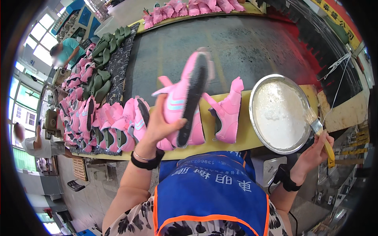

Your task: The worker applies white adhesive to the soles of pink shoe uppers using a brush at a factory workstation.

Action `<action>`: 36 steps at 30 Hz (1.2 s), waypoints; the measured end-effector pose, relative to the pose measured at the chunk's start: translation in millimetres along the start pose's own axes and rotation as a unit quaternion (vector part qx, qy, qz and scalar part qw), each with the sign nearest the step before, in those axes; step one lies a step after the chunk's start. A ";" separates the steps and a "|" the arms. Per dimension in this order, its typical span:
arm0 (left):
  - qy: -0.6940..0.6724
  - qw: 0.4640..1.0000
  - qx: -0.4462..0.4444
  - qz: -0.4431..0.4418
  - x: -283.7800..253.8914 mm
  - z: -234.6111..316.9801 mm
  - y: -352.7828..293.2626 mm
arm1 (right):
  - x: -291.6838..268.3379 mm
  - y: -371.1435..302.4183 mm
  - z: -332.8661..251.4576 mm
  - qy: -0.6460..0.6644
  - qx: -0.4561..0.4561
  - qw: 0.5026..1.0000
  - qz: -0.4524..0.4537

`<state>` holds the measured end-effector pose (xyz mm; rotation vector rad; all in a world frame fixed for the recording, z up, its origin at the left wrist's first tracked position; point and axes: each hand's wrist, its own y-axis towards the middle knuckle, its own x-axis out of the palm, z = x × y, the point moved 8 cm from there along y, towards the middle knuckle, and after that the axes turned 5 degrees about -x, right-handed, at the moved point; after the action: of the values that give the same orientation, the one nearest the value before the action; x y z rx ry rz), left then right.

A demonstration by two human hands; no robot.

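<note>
My left hand (160, 125) is closed around a pink shoe upper (178, 96) with pale blue stripes. It is raised and tilted, its dark, stitched underside turned to the right; its toe end is slightly blurred. In my right hand (314, 151) is a flat brush (316, 126) with a yellow handle. Its pale bristles rest at the right rim of a round metal bowl (254, 122), which contains a thick white liquid (277, 118). Another pink shoe upper (229, 114) stands on the yellow board between the raised one and the bowl. A further pink upper shows partly behind the raised one.
Many pink uppers (122, 124) crowd the left of the yellow board (246, 137). Dark green shoe lasts (104, 84) lie on a patterned black cloth. Beyond stretches a dark belt surface (177, 45), with more pink uppers (193, 8) along its far edge. Two people are at the left.
</note>
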<state>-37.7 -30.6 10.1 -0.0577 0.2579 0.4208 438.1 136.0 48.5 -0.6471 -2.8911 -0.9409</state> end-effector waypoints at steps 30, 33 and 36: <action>0.279 0.950 -0.013 0.138 1.8 -33.6 -10.2 | 58.0 -20.8 -14.7 -0.067 0.019 0.993 -0.091; 0.260 0.959 -0.013 0.112 1.7 -36.3 -3.7 | 62.5 -22.9 -19.8 -0.065 0.010 0.994 -0.090; 0.194 0.975 -0.023 0.102 6.8 -40.0 4.8 | 64.2 -25.1 -21.7 -0.058 0.010 0.995 -0.084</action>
<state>-43.2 -27.8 -30.3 -0.1604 0.6434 0.6194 367.5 129.6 62.4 -0.4789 -3.0946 -0.9201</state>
